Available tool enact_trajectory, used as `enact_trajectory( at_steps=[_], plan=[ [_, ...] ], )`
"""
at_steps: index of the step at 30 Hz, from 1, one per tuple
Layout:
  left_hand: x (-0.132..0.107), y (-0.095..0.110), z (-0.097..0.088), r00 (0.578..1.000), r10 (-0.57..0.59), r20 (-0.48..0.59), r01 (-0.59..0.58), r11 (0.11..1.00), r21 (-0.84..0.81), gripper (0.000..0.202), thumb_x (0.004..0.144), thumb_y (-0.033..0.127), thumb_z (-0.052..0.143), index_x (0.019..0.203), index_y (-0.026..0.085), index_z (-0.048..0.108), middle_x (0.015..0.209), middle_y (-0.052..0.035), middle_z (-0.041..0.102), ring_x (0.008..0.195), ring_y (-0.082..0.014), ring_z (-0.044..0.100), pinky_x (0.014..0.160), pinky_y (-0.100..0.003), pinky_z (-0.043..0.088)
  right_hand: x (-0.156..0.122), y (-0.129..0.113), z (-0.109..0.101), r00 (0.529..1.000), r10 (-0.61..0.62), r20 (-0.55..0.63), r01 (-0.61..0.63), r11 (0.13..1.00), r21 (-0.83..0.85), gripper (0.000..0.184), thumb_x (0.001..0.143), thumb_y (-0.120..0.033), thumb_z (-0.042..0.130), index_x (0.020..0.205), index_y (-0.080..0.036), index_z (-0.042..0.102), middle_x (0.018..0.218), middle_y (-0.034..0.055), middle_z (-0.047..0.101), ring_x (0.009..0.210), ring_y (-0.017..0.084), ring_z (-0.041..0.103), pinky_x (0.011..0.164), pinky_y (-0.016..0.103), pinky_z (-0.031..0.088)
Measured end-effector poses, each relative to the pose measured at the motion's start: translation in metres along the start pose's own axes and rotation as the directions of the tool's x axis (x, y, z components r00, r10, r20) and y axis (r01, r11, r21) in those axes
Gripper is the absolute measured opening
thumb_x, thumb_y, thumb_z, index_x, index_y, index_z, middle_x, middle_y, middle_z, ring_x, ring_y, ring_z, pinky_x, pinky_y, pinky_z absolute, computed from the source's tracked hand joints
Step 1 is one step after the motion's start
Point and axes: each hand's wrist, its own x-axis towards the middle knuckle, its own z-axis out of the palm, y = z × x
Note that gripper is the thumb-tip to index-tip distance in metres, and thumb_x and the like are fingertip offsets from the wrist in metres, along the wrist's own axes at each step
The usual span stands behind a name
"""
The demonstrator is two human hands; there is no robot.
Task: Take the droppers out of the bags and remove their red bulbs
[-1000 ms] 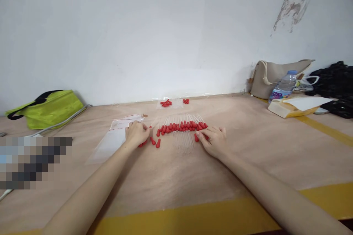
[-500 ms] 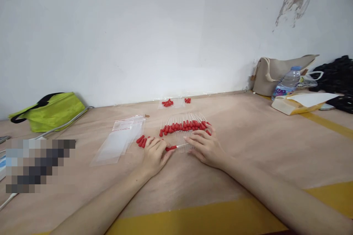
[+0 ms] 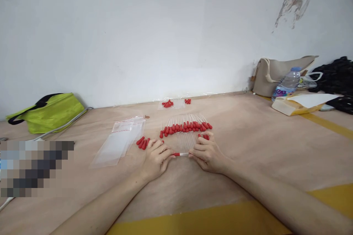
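Observation:
My left hand (image 3: 156,157) pinches the red rubber bulb end of a clear glass dropper (image 3: 180,154). My right hand (image 3: 207,154) grips the glass tube end of the same dropper, so both hands hold it just above the table. Behind them lies a row of several finished droppers with red bulbs (image 3: 185,127). A few loose red bulbs (image 3: 142,142) rest left of my left hand, and a couple more (image 3: 205,136) sit by my right fingers.
A stack of clear zip bags (image 3: 119,140) lies at the left. A small bag with red bulbs (image 3: 171,103) is near the wall. A green bag (image 3: 46,112) sits far left; a beige bag (image 3: 278,74), water bottle (image 3: 286,83) and papers (image 3: 300,103) at right.
My left hand left the loose bulbs and my right hand left the row; they came together nearer to me, now holding one dropper with a red bulb on its end.

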Motion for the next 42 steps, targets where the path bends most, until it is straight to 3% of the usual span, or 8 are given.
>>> enact_trajectory(
  at_steps=[5, 9, 15, 20, 23, 31, 38, 42],
  plan=[
    [-0.007, -0.007, -0.001, 1.000, -0.023, -0.007, 0.023, 1.000, -0.011, 0.017, 0.083, 0.022, 0.047, 0.080, 0.022, 0.063, 0.072, -0.0029, 0.063, 0.070, -0.0163, 0.050, 0.074, -0.036, 0.034, -0.006, 0.006, -0.003, 1.000, 0.017, -0.020, -0.018, 1.000, -0.004, 0.020, 0.085, -0.024, 0.046, 0.072, -0.021, 0.062, 0.056, -0.0029, 0.054, 0.066, 0.012, 0.044, 0.087, 0.036, 0.024],
    [-0.011, -0.025, -0.008, 0.965, -0.258, -0.042, 0.252, 0.961, -0.114, 0.020, 0.085, 0.027, 0.045, 0.085, 0.021, 0.063, 0.079, -0.0042, 0.062, 0.076, -0.0165, 0.054, 0.072, -0.032, 0.040, -0.011, 0.016, -0.003, 0.981, 0.164, -0.107, -0.166, 0.986, -0.007, 0.019, 0.085, -0.027, 0.048, 0.082, -0.022, 0.066, 0.057, -0.0023, 0.056, 0.066, 0.012, 0.047, 0.087, 0.036, 0.024],
    [-0.006, -0.067, -0.027, 0.746, -0.664, -0.047, 0.657, 0.746, -0.113, 0.035, 0.083, 0.033, 0.038, 0.103, 0.017, 0.062, 0.090, -0.0075, 0.055, 0.087, -0.0196, 0.055, 0.068, -0.029, 0.046, -0.003, 0.012, 0.002, 0.938, 0.282, -0.203, -0.284, 0.959, 0.020, 0.019, 0.085, -0.028, 0.049, 0.087, -0.023, 0.068, 0.063, 0.0002, 0.064, 0.067, 0.012, 0.052, 0.081, 0.033, 0.027],
    [-0.017, -0.100, -0.038, 0.581, -0.813, -0.045, 0.798, 0.580, -0.166, 0.038, 0.074, 0.041, 0.048, 0.102, 0.018, 0.061, 0.079, -0.0034, 0.059, 0.068, -0.0163, 0.056, 0.063, -0.027, 0.045, 0.012, 0.009, 0.000, 0.924, 0.329, -0.193, -0.323, 0.944, 0.061, 0.021, 0.084, -0.024, 0.046, 0.088, -0.022, 0.067, 0.072, 0.0017, 0.066, 0.065, 0.012, 0.050, 0.074, 0.031, 0.029],
    [-0.023, -0.106, -0.035, 0.545, -0.837, -0.044, 0.821, 0.543, -0.177, 0.039, 0.070, 0.046, 0.052, 0.095, 0.018, 0.059, 0.077, -0.0025, 0.061, 0.064, -0.0153, 0.056, 0.058, -0.025, 0.044, 0.025, 0.008, 0.006, 0.940, 0.287, -0.183, -0.282, 0.958, 0.051, 0.020, 0.084, -0.024, 0.047, 0.086, -0.022, 0.067, 0.067, 0.0007, 0.064, 0.066, 0.012, 0.048, 0.073, 0.032, 0.027],
    [-0.026, -0.098, -0.021, 0.679, -0.726, 0.106, 0.731, 0.682, -0.018, 0.029, 0.077, 0.043, 0.045, 0.085, 0.019, 0.059, 0.084, -0.0037, 0.062, 0.075, -0.0168, 0.057, 0.066, -0.027, 0.044, 0.053, -0.002, 0.043, 0.997, 0.007, 0.074, 0.010, 0.975, -0.224, 0.018, 0.079, -0.016, 0.046, 0.070, -0.016, 0.061, 0.068, 0.0044, 0.060, 0.074, 0.017, 0.045, 0.071, 0.037, 0.023],
    [-0.020, -0.082, -0.023, 0.830, -0.554, -0.059, 0.558, 0.824, 0.103, 0.031, 0.077, 0.045, 0.050, 0.087, 0.019, 0.063, 0.089, -0.0062, 0.059, 0.086, -0.0213, 0.054, 0.080, -0.033, 0.041, 0.054, -0.013, 0.041, 0.980, 0.126, 0.157, -0.107, 0.987, -0.122, 0.039, 0.078, -0.051, 0.048, 0.071, -0.016, 0.063, 0.072, 0.0053, 0.060, 0.077, 0.018, 0.042, 0.074, 0.038, 0.023],
    [-0.009, -0.053, -0.023, 0.961, -0.273, 0.047, 0.267, 0.959, 0.097, 0.028, 0.079, 0.040, 0.052, 0.098, 0.022, 0.061, 0.101, -0.0057, 0.058, 0.096, -0.0212, 0.052, 0.086, -0.035, 0.037, 0.055, -0.014, 0.037, 0.969, 0.153, 0.194, -0.138, 0.986, -0.092, 0.052, 0.074, -0.063, 0.044, 0.073, -0.016, 0.064, 0.075, 0.0070, 0.060, 0.077, 0.018, 0.042, 0.074, 0.038, 0.023]
  ],
)
